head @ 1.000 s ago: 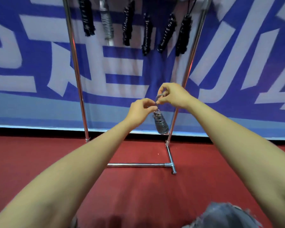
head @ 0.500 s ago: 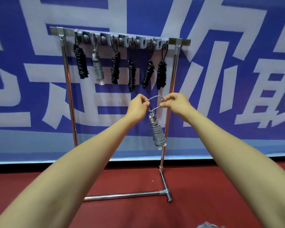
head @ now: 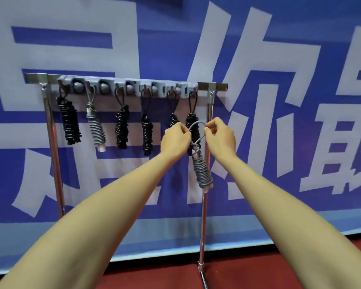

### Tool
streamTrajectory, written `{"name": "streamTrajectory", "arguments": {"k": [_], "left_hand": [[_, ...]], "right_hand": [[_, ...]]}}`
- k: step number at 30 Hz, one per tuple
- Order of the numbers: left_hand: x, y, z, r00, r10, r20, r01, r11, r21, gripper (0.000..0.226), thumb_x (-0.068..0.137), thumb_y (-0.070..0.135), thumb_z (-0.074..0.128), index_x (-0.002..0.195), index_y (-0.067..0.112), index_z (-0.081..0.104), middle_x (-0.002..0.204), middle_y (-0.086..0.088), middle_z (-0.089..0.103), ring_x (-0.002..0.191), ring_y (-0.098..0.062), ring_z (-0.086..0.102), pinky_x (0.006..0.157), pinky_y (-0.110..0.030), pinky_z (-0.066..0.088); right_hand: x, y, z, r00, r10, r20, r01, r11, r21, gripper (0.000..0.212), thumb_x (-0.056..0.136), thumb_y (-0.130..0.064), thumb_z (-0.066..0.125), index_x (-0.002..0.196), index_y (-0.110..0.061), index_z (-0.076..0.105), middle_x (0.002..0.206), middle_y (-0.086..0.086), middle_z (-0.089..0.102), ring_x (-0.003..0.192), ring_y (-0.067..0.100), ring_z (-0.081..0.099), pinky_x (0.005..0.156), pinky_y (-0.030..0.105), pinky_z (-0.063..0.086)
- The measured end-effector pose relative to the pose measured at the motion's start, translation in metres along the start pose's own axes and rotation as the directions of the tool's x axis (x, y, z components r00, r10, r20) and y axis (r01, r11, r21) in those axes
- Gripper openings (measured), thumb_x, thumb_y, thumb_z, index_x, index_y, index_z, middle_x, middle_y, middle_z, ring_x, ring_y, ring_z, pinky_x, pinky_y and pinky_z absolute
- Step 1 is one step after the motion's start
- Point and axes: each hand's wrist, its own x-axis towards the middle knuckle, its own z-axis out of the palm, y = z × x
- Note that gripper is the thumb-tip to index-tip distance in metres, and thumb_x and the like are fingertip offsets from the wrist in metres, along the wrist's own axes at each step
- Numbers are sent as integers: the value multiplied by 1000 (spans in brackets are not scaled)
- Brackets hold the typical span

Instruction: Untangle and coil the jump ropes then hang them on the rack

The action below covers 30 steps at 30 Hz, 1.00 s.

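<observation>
Six hung ropes (head: 121, 130) sit on the rack (head: 217, 86); the grey jump rope (head: 202, 172) is coiled and, I judge, only needs hanging. The left hand (head: 175, 138) and right hand (head: 220, 136) each pinch its loop, with the bundle dangling at 6 o'clock. The banner (head: 300, 49) shows large white characters, cropped beyond reading.

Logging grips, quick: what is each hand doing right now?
Left hand: pinches the loop of the grey coiled rope.
Right hand: pinches the same loop.
</observation>
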Motion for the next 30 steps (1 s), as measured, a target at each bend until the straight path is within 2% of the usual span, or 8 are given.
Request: {"name": "streamTrajectory", "arguments": {"k": [3, 9, 15, 20, 24, 27, 30], "left_hand": [[22, 5, 8, 1000, 28, 1, -28, 999, 38, 9, 87, 19, 45, 86, 20, 54, 96, -5, 68, 92, -28, 58, 78, -37, 44], [66, 17, 9, 997, 72, -24, -72, 997, 31, 7, 88, 21, 50, 88, 22, 56, 102, -5, 69, 99, -27, 60, 85, -38, 48], [104, 37, -1, 992, 90, -91, -89, 996, 13, 18, 88, 21, 49, 95, 16, 66, 100, -5, 70, 96, -25, 62, 83, -35, 50], [123, 41, 1, 990, 44, -137, -54, 996, -70, 20, 85, 19, 48, 89, 14, 67, 90, -9, 71, 83, -28, 67, 80, -40, 55], [122, 27, 10, 993, 46, -109, -44, 999, 18, 18, 84, 19, 47, 87, 17, 65, 91, -9, 70, 85, -31, 66, 81, -39, 53], [119, 17, 15, 987, 116, -109, -105, 989, 105, 18, 91, 21, 49, 99, 14, 63, 99, -10, 69, 92, -33, 63, 81, -39, 51], [114, 13, 12, 977, 183, -107, -167, 975, 144, 17, 93, 24, 55, 100, 13, 66, 102, -9, 70, 96, -29, 62, 76, -33, 45]], "right_hand": [[23, 5, 8, 999, -31, -31, 30, 999, -13, 5, 93, -22, 53, 94, -20, 58, 82, -5, 61, 91, 23, 59, 92, 48, 45], [67, 2, 13, 996, -63, -67, 64, 998, 6, 7, 94, -24, 55, 95, -19, 60, 82, -9, 60, 88, 18, 60, 93, 48, 46], [111, -20, 15, 992, -69, -101, 72, 997, 32, 11, 94, -26, 57, 95, -18, 64, 81, -9, 59, 87, 18, 61, 92, 46, 47], [134, -29, 25, 996, -44, -83, 46, 999, 13, 8, 93, -26, 56, 88, -21, 61, 81, -8, 59, 90, 20, 61, 91, 45, 48], [134, -17, 40, 999, -35, -42, 35, 999, -1, 8, 92, -26, 57, 84, -25, 57, 81, -8, 61, 90, 21, 63, 89, 47, 49], [130, -8, 48, 998, -41, -41, 42, 999, 34, 7, 93, -27, 57, 91, -22, 61, 85, -7, 63, 89, 20, 63, 86, 46, 51], [121, -10, 47, 998, -61, -34, 61, 998, 5, 16, 94, -31, 55, 100, -19, 63, 94, -2, 69, 92, 21, 63, 87, 45, 50]]}}
